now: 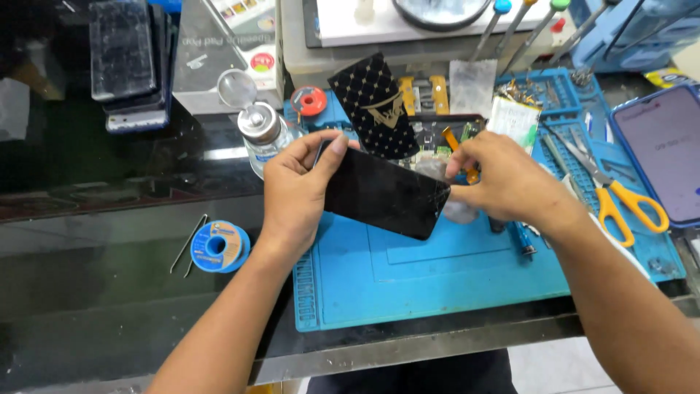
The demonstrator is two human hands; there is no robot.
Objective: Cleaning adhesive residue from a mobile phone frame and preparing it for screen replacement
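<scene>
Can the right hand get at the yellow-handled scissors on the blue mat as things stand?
Probably yes, once freed. The right hand is pinching at the cracked black phone screen. The yellow-handled scissors lie uncovered on the blue mat just beside its wrist.

Open passage exists over the bare near portion of the blue work mat, below the hands. The mat's far edge is obstructed by a black patterned back cover, an opened phone body and a metal-capped bottle. To the right, yellow-handled scissors block the mat; to the left, a solder spool sits on the dark bench.
</scene>
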